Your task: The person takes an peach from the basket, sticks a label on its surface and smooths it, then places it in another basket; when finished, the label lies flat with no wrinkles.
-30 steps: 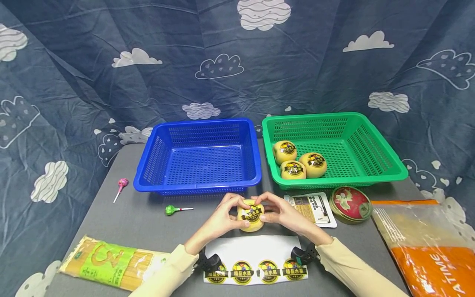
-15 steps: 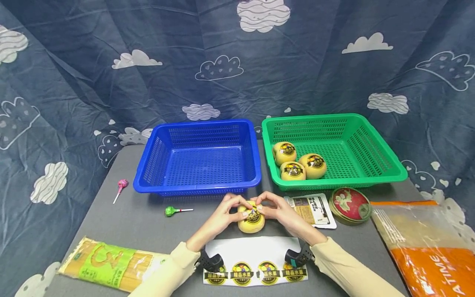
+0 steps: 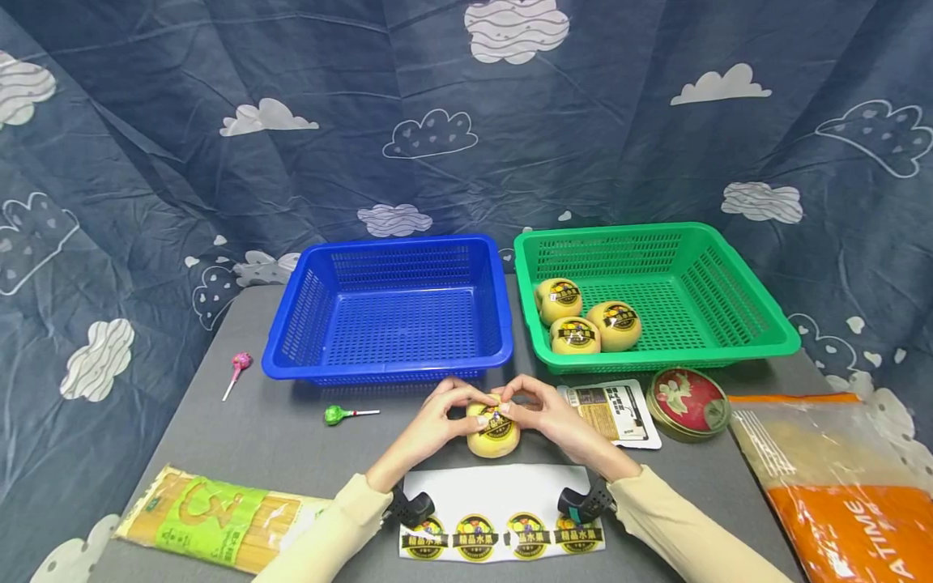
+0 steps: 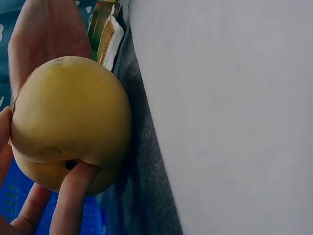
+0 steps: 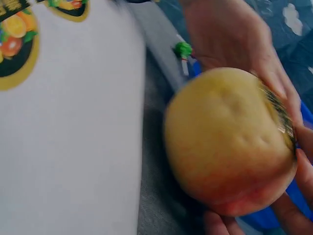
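Observation:
A yellow peach [image 3: 494,445] with a reddish blush is held between both hands, just beyond the white sticker sheet [image 3: 496,486]. A round black-and-gold sticker [image 3: 499,426] lies on its upper face. My left hand [image 3: 436,419] grips the left side, its thumb on the sticker; in the left wrist view one finger [image 4: 73,196] reaches into the hollow of the peach. From the right, my right hand [image 3: 552,417] grips it, also with the thumb on the sticker. The thumbs partly cover the sticker. In the right wrist view the sticker's edge shows at the peach's side.
Behind stand a blue basket [image 3: 386,368] and a green basket [image 3: 670,356] holding three stickered peaches [image 3: 619,334]. Around the hands lie a green lollipop [image 3: 334,414], a pink lollipop [image 3: 241,359], noodles [image 3: 219,518], a white packet [image 3: 619,413], a red tin [image 3: 688,401] and an orange bag [image 3: 845,502].
Both thumbs have moved from the peach's sides up onto the middle of the sticker. The right wrist has shifted slightly left. Over the last half second the hands have barely moved.

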Demonstrator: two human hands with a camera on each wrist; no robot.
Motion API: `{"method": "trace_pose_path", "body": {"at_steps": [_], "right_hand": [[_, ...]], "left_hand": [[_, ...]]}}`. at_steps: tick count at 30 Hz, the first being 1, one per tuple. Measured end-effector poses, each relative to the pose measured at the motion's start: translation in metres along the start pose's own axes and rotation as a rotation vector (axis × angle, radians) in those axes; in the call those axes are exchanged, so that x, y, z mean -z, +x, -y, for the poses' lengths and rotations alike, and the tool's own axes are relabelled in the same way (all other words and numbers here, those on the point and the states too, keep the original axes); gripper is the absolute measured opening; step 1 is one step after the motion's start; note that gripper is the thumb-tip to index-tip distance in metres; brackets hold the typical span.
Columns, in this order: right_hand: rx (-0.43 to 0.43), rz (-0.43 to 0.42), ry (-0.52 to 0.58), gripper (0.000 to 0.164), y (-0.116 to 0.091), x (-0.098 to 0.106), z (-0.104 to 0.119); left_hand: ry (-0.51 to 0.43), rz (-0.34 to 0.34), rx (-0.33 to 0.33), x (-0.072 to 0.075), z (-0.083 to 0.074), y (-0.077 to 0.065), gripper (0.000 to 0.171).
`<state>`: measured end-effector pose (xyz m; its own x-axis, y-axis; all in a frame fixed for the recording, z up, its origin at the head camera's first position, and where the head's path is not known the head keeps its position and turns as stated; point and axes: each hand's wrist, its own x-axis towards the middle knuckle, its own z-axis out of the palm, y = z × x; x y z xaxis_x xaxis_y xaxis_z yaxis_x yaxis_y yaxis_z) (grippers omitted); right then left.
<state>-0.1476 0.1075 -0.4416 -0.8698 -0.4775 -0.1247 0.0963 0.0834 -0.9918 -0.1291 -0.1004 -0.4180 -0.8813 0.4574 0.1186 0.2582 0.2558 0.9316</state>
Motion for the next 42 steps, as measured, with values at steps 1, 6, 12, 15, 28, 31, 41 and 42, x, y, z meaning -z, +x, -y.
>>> {"method": "trace_pose_path", "body": {"at_steps": [1,6,12,15,28,31,41,42], "right_hand": [[0.004,-0.002,-0.003,0.022,0.000,-0.001,0.000],[0.018,0.004,0.021,0.021,0.000,-0.001,0.001],[0.057,0.044,-0.060,0.028,-0.002,-0.001,-0.001],[0.108,0.032,-0.174,0.042,-0.004,-0.008,0.000],[0.116,0.166,-0.053,0.038,-0.004,0.011,-0.005],[0.115,0.157,-0.058,0.036,-0.003,0.011,-0.005],[0.091,0.168,0.062,0.028,-0.003,0.014,-0.008],[0.084,0.171,0.073,0.028,-0.003,0.015,-0.008]], "left_hand": [[-0.001,-0.003,-0.002,0.000,0.000,0.000,0.025],[-0.059,-0.008,0.004,0.000,0.002,0.000,0.024],[-0.056,-0.009,0.006,-0.001,0.003,-0.001,0.024],[-0.011,-0.026,-0.015,-0.001,0.004,-0.003,0.025],[-0.083,-0.015,-0.047,0.000,0.010,-0.004,0.026],[-0.129,-0.035,0.015,-0.001,0.009,-0.004,0.026],[-0.207,-0.049,0.174,-0.005,0.002,-0.001,0.023],[-0.199,-0.051,0.177,-0.005,0.002,0.000,0.022]]}}
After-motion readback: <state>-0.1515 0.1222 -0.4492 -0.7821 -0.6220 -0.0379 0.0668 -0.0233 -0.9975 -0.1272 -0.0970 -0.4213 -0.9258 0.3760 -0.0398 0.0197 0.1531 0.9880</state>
